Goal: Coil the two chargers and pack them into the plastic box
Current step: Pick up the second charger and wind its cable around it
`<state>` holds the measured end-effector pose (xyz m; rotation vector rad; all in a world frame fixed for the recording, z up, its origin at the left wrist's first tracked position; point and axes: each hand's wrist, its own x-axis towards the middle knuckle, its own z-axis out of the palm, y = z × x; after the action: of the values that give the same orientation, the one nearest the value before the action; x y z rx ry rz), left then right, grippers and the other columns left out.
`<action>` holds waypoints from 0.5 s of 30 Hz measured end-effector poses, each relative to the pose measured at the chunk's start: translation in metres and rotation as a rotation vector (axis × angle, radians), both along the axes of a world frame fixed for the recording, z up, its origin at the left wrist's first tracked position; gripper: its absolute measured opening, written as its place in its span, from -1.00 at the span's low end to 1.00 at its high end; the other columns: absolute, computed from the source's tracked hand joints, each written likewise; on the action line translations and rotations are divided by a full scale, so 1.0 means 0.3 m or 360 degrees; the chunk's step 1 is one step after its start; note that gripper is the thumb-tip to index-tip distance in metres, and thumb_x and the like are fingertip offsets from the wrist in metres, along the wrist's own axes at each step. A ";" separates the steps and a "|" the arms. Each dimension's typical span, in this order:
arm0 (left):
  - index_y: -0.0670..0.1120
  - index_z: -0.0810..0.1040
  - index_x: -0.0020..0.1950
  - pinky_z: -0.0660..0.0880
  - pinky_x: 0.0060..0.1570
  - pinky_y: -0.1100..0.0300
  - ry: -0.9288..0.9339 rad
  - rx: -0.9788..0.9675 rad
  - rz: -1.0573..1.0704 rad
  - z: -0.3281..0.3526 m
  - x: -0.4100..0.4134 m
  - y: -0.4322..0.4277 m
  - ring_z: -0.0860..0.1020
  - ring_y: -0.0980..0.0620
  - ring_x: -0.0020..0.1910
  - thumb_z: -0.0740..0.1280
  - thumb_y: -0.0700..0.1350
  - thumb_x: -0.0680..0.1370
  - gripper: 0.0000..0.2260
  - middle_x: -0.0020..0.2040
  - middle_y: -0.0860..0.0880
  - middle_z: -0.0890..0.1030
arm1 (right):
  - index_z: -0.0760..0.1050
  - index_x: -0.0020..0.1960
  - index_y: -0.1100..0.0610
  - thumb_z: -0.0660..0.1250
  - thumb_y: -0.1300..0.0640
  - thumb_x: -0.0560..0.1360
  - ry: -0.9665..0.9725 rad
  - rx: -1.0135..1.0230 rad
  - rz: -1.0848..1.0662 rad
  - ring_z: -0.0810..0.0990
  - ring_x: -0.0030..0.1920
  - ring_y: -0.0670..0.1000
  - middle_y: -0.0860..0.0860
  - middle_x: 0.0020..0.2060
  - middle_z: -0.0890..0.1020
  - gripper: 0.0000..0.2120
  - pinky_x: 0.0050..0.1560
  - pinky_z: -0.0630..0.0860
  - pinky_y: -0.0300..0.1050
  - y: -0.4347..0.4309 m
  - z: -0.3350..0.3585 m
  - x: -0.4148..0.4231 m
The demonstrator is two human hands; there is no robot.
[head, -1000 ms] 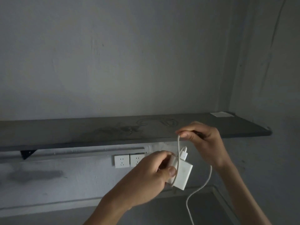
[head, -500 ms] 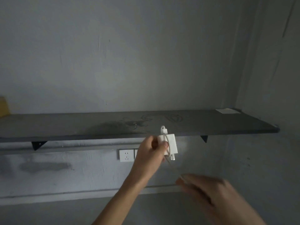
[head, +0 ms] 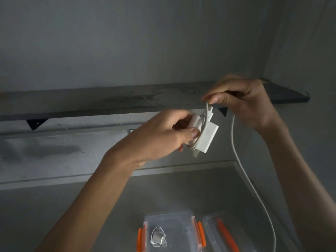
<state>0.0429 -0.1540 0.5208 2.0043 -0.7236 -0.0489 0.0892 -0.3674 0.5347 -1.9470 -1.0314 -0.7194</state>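
My left hand (head: 163, 135) grips a white charger brick (head: 206, 136) in mid-air, with a few turns of its white cable wound around it. My right hand (head: 243, 100) pinches that cable (head: 234, 142) just above the brick; the loose length hangs down to the bottom right edge. Below on the table stands a clear plastic box (head: 192, 222) with orange clips, and a small coiled charger (head: 158, 237) lies inside it.
The box's clear lid (head: 227, 235) with an orange strip lies to the right of the box. A dark wall shelf (head: 109, 102) on brackets runs behind my hands. The grey table meets walls at the back and on the right.
My right hand has come up from below the brick to above it, carrying the cable around it. The view has tilted down, so the box and lid now show.
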 end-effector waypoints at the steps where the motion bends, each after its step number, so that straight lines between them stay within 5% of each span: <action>1: -0.10 0.61 0.01 0.52 -0.17 0.04 0.0026 0.0000 -0.0016 -0.002 -0.001 0.000 0.55 -0.02 -0.28 0.30 -0.09 0.49 -0.83 -0.22 0.01 0.61 | 0.62 -0.06 0.14 0.38 0.13 0.45 0.0023 0.0046 0.0030 0.60 -0.16 0.08 0.01 -0.20 0.65 -0.89 -0.09 0.48 -0.12 0.003 -0.004 0.007; 4: -0.19 0.59 0.00 0.49 -0.22 0.10 0.0077 -0.0187 -0.0093 -0.005 0.003 0.006 0.53 0.00 -0.26 0.29 -0.16 0.49 -0.83 -0.22 -0.06 0.59 | 0.65 -0.13 0.03 0.39 0.18 0.48 0.0335 0.0250 0.0181 0.56 -0.28 -0.10 -0.12 -0.31 0.65 -0.91 -0.24 0.44 -0.24 0.016 -0.047 0.038; 6: -0.21 0.59 -0.01 0.49 -0.24 0.15 0.0143 -0.0352 -0.0206 -0.005 0.010 0.008 0.53 0.02 -0.24 0.28 -0.21 0.49 -0.85 -0.21 -0.10 0.59 | 0.65 -0.19 -0.08 0.39 0.03 0.48 0.0618 0.0402 0.0278 0.48 -0.30 0.05 0.07 -0.31 0.62 -0.90 -0.29 0.37 -0.13 0.037 -0.100 0.042; 8: -0.20 0.60 0.00 0.49 -0.27 0.18 0.0268 -0.0520 -0.0266 -0.022 0.023 -0.004 0.55 0.05 -0.25 0.27 -0.25 0.49 -0.84 -0.22 -0.06 0.62 | 0.60 -0.20 0.03 0.31 0.11 0.53 0.0844 0.0513 0.0298 0.49 -0.35 0.06 0.14 -0.37 0.58 -0.84 -0.34 0.39 -0.14 0.070 -0.175 0.031; 11: -0.21 0.62 -0.07 0.50 -0.31 0.21 0.0507 -0.0945 -0.0205 -0.056 0.063 -0.045 0.56 0.05 -0.30 0.25 -0.29 0.50 -0.85 -0.28 -0.04 0.65 | 0.50 -0.23 0.17 0.20 0.12 0.59 0.1026 0.0819 0.0068 0.34 -0.57 -0.15 -0.08 -0.55 0.47 -0.74 -0.55 0.27 -0.33 0.122 -0.301 -0.032; 15: -0.22 0.61 -0.10 0.49 -0.29 0.17 0.0409 -0.1263 0.0392 -0.090 0.153 -0.073 0.52 -0.04 -0.25 0.23 -0.33 0.58 -0.83 -0.22 -0.11 0.62 | 0.56 0.12 0.00 0.22 0.00 0.57 0.1060 0.0423 -0.0049 0.35 -0.52 -0.12 -0.05 -0.50 0.48 -0.79 -0.48 0.32 -0.29 0.134 -0.416 -0.166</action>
<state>0.0889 -0.1758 0.4938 1.2755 -0.2551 0.1103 0.0394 -0.3273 0.4098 -1.7768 -0.4694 -0.1727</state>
